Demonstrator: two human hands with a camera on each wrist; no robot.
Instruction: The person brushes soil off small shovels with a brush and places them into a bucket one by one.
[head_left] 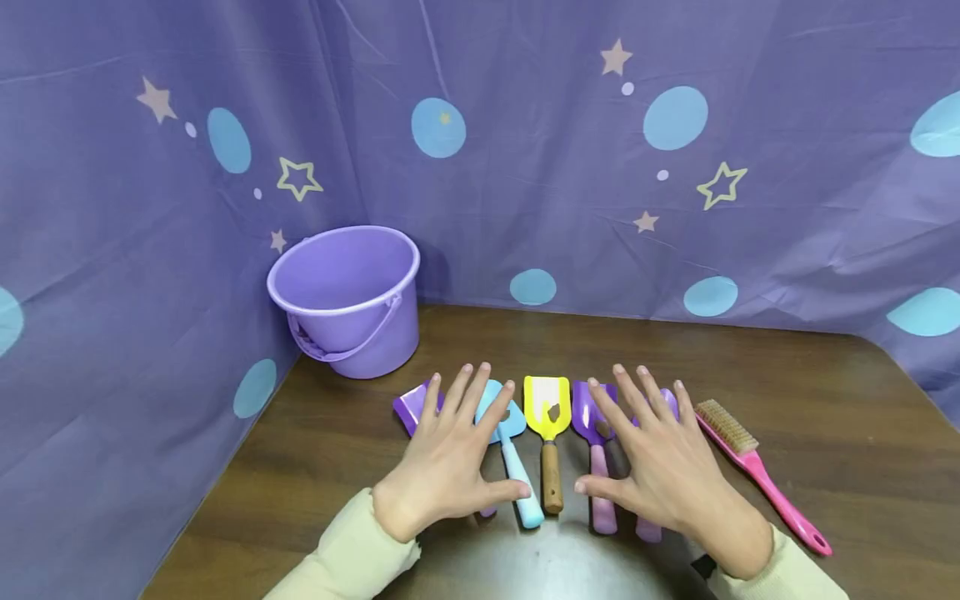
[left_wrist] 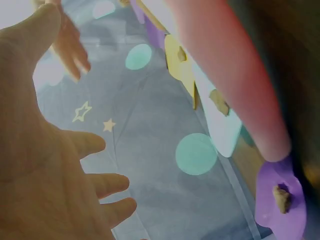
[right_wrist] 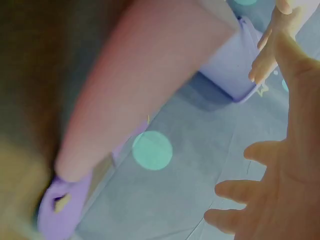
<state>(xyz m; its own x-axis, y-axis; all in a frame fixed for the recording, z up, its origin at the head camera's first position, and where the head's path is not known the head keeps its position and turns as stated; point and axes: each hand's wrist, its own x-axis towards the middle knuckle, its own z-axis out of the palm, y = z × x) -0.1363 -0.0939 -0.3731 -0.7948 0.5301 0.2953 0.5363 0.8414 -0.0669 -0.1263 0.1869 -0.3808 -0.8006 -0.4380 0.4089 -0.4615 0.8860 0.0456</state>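
My left hand (head_left: 448, 458) is spread, palm down, over the left end of a row of toy shovels, and holds nothing. Beneath it lie a light blue shovel (head_left: 512, 462) and a purple shovel with a pale inner face (head_left: 409, 406), partly hidden. In the middle is a yellow shovel (head_left: 551, 417) with a wooden handle. My right hand (head_left: 663, 462), fingers likewise spread, hovers over a dark purple shovel (head_left: 602, 500) with a pink-purple handle and a light purple shovel (head_left: 649, 530). Small brown lumps show on several blades; one lump (left_wrist: 282, 198) is clear in the left wrist view.
A purple bucket (head_left: 378, 337) with its handle hanging down stands at the back left. Right of the shovels lies a pink-handled brush (head_left: 780, 496) with tan bristles. A purple curtain (head_left: 525, 208) with stars and blue spots encloses the back and left of the brown table (head_left: 847, 400).
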